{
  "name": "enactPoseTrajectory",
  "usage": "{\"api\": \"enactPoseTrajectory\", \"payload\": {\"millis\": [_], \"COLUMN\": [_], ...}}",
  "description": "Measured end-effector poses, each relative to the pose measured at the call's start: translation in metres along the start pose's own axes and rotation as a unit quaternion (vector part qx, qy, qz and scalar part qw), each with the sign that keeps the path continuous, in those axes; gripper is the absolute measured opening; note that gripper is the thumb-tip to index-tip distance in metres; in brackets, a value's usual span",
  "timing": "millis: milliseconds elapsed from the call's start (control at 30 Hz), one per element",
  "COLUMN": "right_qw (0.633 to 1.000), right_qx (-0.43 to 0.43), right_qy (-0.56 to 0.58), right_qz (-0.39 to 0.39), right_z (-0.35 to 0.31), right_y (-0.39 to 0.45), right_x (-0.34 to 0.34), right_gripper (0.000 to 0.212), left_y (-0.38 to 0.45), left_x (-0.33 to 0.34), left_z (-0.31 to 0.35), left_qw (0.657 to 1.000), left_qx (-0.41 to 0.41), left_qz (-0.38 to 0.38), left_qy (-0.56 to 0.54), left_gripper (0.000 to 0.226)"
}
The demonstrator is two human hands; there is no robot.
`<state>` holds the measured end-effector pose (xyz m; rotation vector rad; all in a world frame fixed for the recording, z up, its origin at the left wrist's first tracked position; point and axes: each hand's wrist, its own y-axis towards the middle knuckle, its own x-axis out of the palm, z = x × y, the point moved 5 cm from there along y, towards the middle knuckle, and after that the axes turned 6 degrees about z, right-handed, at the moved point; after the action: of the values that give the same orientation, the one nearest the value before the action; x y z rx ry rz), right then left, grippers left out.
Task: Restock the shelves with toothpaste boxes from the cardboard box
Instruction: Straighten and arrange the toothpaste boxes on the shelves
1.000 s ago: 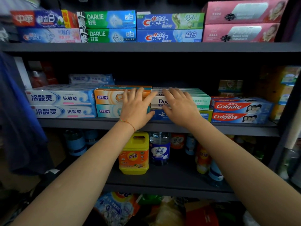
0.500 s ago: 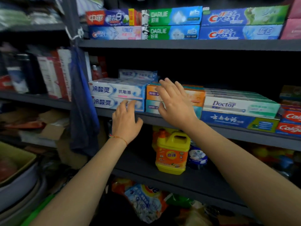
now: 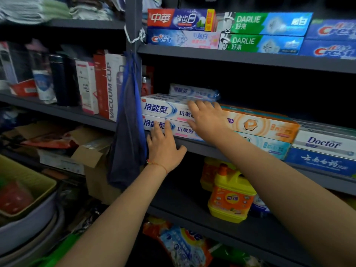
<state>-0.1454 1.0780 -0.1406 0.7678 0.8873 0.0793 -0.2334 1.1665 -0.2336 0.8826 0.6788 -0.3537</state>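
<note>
Both hands have slid leftward off the orange boxes (image 3: pixel 260 125) onto the white-and-blue toothpaste stack (image 3: pixel 163 110) at the middle shelf's (image 3: pixel 202 146) left end. Left hand (image 3: pixel 163 149) lies flat with straight fingers against the lower box's face at the shelf edge; right hand (image 3: pixel 207 120), fingers spread and straight, presses the stack's right part, gripping nothing. Further right, the Doctor boxes (image 3: pixel 323 144) sit squared. This shelf looks well stocked, so I judge tidying nearly done; a brown cardboard box (image 3: pixel 90 151) lies lower left, its contents unreadable.
</note>
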Motion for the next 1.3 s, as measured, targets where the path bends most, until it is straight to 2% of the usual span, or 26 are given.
{"api": "enactPoseTrajectory", "payload": {"millis": [133, 433, 600, 1300], "right_qw": [1.000, 0.997, 0.997, 0.999], "right_qx": [0.001, -0.016, -0.014, -0.017], "right_qy": [-0.001, -0.073, -0.067, -0.018], "right_qz": [0.012, 0.020, 0.039, 0.032], "right_z": [0.002, 0.004, 0.008, 0.010], "right_y": [-0.002, -0.002, -0.001, 0.004], "right_x": [0.007, 0.007, 0.007, 0.009], "right_gripper": [0.069, 0.067, 0.054, 0.044], "left_y": [0.002, 0.009, 0.010, 0.011], "left_x": [0.005, 0.007, 0.009, 0.014], "left_z": [-0.004, -0.007, -0.007, -0.007], "left_qw": [1.000, 0.999, 0.999, 0.999], "left_qx": [0.005, 0.012, 0.010, 0.018], "left_qz": [0.008, -0.003, 0.000, 0.016], "left_qy": [-0.007, -0.039, -0.036, -0.025], "left_gripper": [0.098, 0.100, 0.104, 0.100]}}
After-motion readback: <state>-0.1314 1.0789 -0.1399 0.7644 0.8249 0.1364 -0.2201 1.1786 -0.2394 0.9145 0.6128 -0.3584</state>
